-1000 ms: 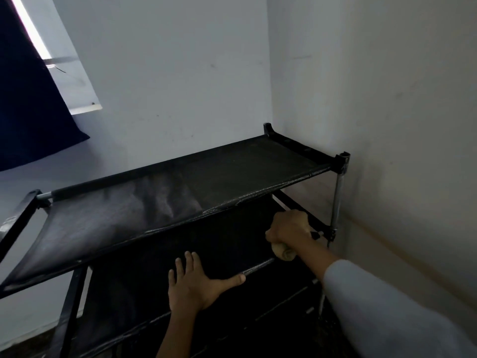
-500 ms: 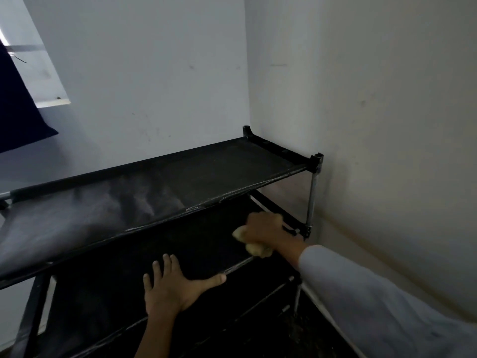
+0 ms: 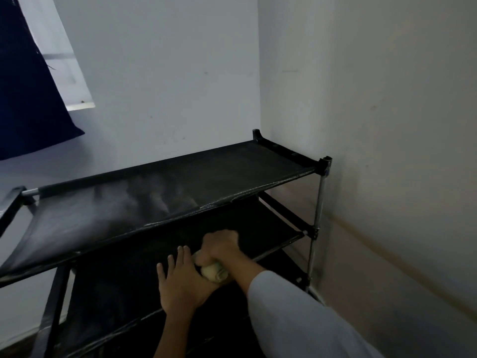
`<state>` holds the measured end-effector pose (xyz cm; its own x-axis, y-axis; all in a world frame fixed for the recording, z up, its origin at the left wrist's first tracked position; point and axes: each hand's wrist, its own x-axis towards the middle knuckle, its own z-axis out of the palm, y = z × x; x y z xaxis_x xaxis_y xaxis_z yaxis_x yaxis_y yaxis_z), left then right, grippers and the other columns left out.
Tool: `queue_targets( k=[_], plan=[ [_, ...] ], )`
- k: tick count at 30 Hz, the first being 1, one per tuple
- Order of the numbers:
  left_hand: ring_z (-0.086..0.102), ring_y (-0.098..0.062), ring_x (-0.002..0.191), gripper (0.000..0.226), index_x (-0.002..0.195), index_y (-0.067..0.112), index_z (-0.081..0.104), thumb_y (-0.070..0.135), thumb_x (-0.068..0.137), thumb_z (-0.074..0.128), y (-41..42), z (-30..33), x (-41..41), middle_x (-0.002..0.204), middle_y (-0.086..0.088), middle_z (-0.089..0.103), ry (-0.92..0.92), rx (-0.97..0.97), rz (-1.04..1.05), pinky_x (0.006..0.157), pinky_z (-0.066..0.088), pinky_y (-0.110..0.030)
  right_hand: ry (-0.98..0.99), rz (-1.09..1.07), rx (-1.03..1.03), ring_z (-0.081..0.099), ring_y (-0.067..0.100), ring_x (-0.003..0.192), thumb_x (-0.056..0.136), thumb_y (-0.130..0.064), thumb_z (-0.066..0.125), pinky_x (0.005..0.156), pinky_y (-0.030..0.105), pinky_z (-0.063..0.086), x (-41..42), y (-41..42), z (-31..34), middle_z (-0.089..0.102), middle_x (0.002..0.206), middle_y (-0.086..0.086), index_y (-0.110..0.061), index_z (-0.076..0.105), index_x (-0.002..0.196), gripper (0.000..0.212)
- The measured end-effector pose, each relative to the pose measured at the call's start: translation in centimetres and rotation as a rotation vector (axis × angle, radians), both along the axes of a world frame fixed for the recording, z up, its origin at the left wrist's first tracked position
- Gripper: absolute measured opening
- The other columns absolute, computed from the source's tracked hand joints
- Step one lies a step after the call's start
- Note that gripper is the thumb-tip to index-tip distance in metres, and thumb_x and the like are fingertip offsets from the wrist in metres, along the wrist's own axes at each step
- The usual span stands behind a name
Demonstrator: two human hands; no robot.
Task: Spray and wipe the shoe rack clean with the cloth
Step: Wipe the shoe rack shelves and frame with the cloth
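Your right hand (image 3: 219,248), gripping the bunched pale cloth (image 3: 214,272), had swept leftward along the shoe rack (image 3: 180,182)'s second shelf until it met your flat, open left hand (image 3: 180,282), suggesting that shelf's wipe was well underway.

Dim, cool light comes from the window (image 3: 64,73) at upper left — half covered by a dark curtain (image 3: 28,94). The shoe rack (image 3: 180,192) reads nearly black, its lower tiers perhaps lost in shadow. Straight lines bow towards the edges; detail is soft throughout.
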<state>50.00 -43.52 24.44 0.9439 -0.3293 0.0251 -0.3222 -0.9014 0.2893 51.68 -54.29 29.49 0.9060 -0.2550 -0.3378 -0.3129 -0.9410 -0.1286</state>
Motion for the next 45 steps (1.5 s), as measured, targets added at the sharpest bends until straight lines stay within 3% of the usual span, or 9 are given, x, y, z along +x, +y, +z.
queue_targets(
  k=[5,10,16,20,28,31,35,39,45],
  plan=[
    [0.023,-0.021,0.142,0.126,0.145,0.015,0.027,0.086,0.045,0.053,1.0,0.0,-1.1,0.15,-0.002,0.034,-0.163,-0.303,-0.091,0.118,0.003,-0.044,0.018,0.006,0.479,0.059,0.029,0.107,0.085,-0.043,0.055,0.092,0.039,0.049,-2.2,-0.1,1.3,0.06,0.123,0.011,-0.015,0.056,0.127,0.051],
    [0.016,-0.021,0.144,0.133,0.148,0.012,0.017,0.07,0.04,0.066,2.4,2.4,-4.5,0.154,-0.004,0.025,-0.154,-0.397,-0.229,0.115,0.003,-0.035,-0.079,-0.017,0.878,0.061,0.027,0.108,0.086,-0.039,0.062,0.094,0.038,0.051,-6.5,-1.0,1.2,0.062,0.121,0.012,-0.014,0.059,0.127,0.048],
    [0.027,-0.011,0.138,0.122,0.149,0.021,0.015,0.067,0.049,0.068,7.1,2.1,-8.2,0.153,0.007,0.022,-0.122,-0.35,-0.196,0.116,0.008,-0.032,-0.156,-0.133,1.079,0.062,0.024,0.108,0.085,-0.041,0.067,0.091,0.033,0.051,-10.5,-2.8,0.0,0.062,0.123,0.01,-0.014,0.057,0.13,0.054],
    [0.032,-0.012,0.136,0.113,0.148,0.023,0.019,0.04,0.058,0.085,10.4,0.6,-10.7,0.153,0.002,0.028,-0.05,-0.411,-0.103,0.111,0.03,-0.03,-0.099,-0.236,1.187,0.063,0.024,0.107,0.083,-0.043,0.067,0.089,0.033,0.052,-13.1,-4.4,-1.1,0.062,0.122,0.011,-0.013,0.053,0.133,0.059],
    [0.031,-0.022,0.138,0.114,0.147,0.013,0.021,0.041,0.058,0.086,15.0,-1.3,-15.1,0.152,-0.005,0.027,0.116,-0.393,0.038,0.114,0.027,-0.037,-0.087,-0.386,1.177,0.065,0.028,0.101,0.082,-0.04,0.07,0.087,0.038,0.055,-17.7,-5.6,-3.4,0.064,0.115,0.015,-0.004,0.053,0.127,0.06],
    [0.028,-0.016,0.135,0.094,0.143,0.013,0.028,0.044,0.067,0.073,17.1,-3.7,-15.3,0.143,0.004,0.028,0.166,-0.424,0.115,0.114,0.026,-0.04,-0.062,-0.394,1.178,0.065,0.026,0.091,0.085,-0.039,0.068,0.081,0.037,0.054,-18.6,-5.3,-4.4,0.065,0.104,0.012,-0.008,0.053,0.117,0.047],
    [0.027,-0.031,0.139,0.063,0.144,0.003,0.029,0.023,0.091,0.058,22.7,-13.9,-8.8,0.153,-0.018,0.024,0.225,-0.345,0.315,0.116,0.02,-0.043,-0.015,-0.392,1.091,0.066,0.026,0.093,0.083,-0.041,0.068,0.084,0.036,0.054,-17.5,-5.1,-7.1,0.067,0.107,0.013,-0.005,0.057,0.123,0.055],
    [0.042,-0.029,0.131,0.098,0.141,0.016,0.037,0.069,0.061,0.059,23.5,-18.9,-7.5,0.144,-0.012,0.042,0.308,-0.454,0.34,0.108,0.036,-0.046,-0.001,-0.307,0.958,0.063,0.017,0.081,0.086,-0.04,0.065,0.065,0.026,0.048,-15.3,-3.8,-9.6,0.065,0.102,0.007,-0.009,0.058,0.124,0.049],
    [0.045,-0.02,0.127,0.089,0.141,0.013,0.035,0.041,0.069,0.079,18.0,-14.1,-10.8,0.14,-0.005,0.045,0.203,-0.677,0.462,0.103,0.039,-0.031,-0.02,0.07,0.761,0.064,0.011,0.086,0.084,-0.045,0.066,0.075,0.028,0.054,-9.9,-0.3,-12.4,0.068,0.106,0.0,-0.026,0.066,0.105,0.028]
  ],
)
